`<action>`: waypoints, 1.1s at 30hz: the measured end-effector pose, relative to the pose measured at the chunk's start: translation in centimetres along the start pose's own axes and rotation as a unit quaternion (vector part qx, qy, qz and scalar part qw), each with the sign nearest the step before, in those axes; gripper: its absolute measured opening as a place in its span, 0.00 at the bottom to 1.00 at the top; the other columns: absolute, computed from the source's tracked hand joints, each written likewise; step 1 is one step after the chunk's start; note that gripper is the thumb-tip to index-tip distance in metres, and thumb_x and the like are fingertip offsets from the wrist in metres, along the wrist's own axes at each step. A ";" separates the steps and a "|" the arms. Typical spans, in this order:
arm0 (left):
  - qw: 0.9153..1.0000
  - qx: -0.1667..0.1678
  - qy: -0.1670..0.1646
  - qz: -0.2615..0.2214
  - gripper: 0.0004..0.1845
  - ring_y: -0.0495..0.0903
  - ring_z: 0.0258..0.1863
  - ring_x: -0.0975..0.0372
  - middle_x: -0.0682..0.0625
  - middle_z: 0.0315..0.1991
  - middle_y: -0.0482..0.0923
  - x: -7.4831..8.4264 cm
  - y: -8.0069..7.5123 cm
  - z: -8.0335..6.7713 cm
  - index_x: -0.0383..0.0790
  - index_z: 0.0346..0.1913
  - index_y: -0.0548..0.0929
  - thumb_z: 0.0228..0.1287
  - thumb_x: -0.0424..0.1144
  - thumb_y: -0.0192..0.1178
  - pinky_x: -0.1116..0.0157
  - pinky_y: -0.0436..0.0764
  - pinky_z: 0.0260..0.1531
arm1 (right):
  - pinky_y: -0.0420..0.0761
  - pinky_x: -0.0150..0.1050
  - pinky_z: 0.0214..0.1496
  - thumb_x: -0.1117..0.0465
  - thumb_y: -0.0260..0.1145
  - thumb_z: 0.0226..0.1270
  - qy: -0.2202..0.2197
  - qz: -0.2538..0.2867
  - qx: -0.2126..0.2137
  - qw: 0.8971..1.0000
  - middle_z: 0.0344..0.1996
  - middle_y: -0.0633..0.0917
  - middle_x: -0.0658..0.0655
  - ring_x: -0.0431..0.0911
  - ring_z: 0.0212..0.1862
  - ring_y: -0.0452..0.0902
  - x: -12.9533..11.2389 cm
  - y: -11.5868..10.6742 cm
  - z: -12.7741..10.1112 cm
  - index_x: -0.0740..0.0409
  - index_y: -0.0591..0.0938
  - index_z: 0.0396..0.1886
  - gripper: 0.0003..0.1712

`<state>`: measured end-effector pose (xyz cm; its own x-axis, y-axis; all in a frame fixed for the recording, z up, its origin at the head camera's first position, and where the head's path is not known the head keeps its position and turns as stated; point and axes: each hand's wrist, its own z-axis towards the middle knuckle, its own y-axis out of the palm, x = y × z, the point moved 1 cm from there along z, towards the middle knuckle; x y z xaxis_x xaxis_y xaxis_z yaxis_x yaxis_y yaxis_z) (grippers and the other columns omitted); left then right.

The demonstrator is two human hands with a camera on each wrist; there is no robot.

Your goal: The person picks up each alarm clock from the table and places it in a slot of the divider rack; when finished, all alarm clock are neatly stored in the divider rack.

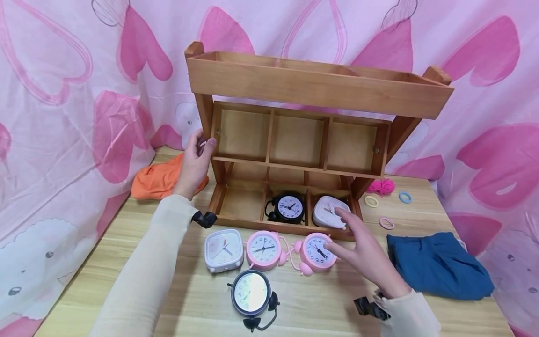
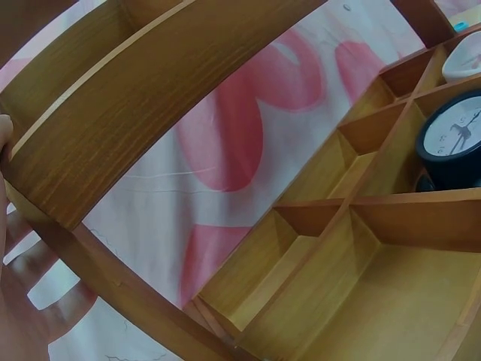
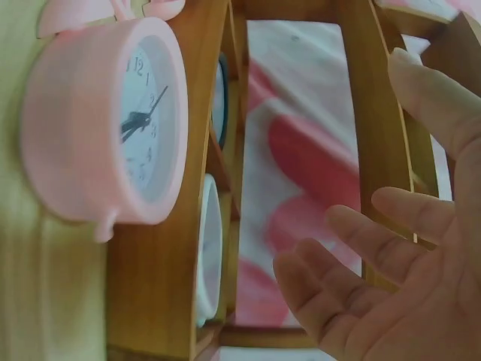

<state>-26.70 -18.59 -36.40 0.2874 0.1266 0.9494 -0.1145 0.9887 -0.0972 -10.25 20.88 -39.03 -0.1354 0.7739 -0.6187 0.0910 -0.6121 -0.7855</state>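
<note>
Here the left hand (image 1: 195, 164) gripped the left upright of the tiered wooden shelf rack (image 1: 316, 89), fingers curled round the post at about ten o'clock from the clocks. The right hand (image 1: 362, 255) hung open with spread, relaxed fingers, holding nothing, its fingertips just beside the round pink twin-bell alarm clock (image 1: 316, 252) on the light wooden tabletop (image 1: 105, 262). That clock lay in front of the rack's bottom tier, at six o'clock from the white rounded-square clock (image 1: 330, 211) in the right compartment; a black round clock (image 1: 288, 207) sat in the middle one, and the left one looked unfilled. Judging by this, a careless sweep of the open fingers could nudge the pink clock into its neighbour, a second pink round clock (image 1: 263, 249) at nine o'clock, or knock it off its small feet
</note>
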 end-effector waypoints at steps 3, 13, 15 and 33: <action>1.000 -0.002 -0.001 -0.003 0.29 0.68 0.68 0.55 0.42 0.68 0.67 0.1 0.0 0.0 0.41 0.73 0.61 0.75 0.47 0.52 0.59 0.66 0.72 | 0.79 0.61 0.58 0.47 0.75 0.58 0.004 -0.002 0.019 1.000 0.69 0.69 0.63 0.61 0.64 0.70 0.7 0.2 -1.2 0.53 0.63 0.74 0.48; 1.000 0.002 -0.010 -0.004 0.29 0.68 0.69 0.55 0.43 0.70 0.66 0.0 0.1 0.0 0.43 0.73 0.61 0.75 0.48 0.52 0.59 0.66 0.72 | 0.83 0.56 0.55 0.51 0.78 0.54 0.034 0.013 -0.001 0.999 0.68 0.71 0.62 0.61 0.62 0.74 3.0 3.2 -2.7 0.55 0.65 0.73 0.48; 1.000 0.002 -0.014 0.000 0.29 0.68 0.69 0.54 0.44 0.70 0.66 0.0 0.0 -0.1 0.44 0.73 0.61 0.75 0.49 0.52 0.58 0.66 0.72 | 0.83 0.56 0.54 0.48 0.77 0.55 0.046 0.012 -0.003 0.999 0.68 0.71 0.64 0.61 0.61 0.74 3.3 3.8 -2.7 0.55 0.65 0.73 0.49; 1.000 0.000 -0.015 -0.002 0.29 0.68 0.69 0.53 0.43 0.70 0.66 0.1 0.0 -0.2 0.43 0.73 0.60 0.75 0.49 0.52 0.58 0.66 0.72 | 0.67 0.63 0.69 0.41 0.79 0.49 0.091 0.020 -0.021 0.995 0.69 0.69 0.63 0.59 0.67 0.66 3.3 7.0 -1.7 0.57 0.60 0.75 0.58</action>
<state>-26.49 -18.55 -36.33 0.2595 0.1204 0.9582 -0.1144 0.9890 -0.0933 -8.35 19.42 -46.55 0.0506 0.7679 -0.6386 0.1353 -0.6388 -0.7574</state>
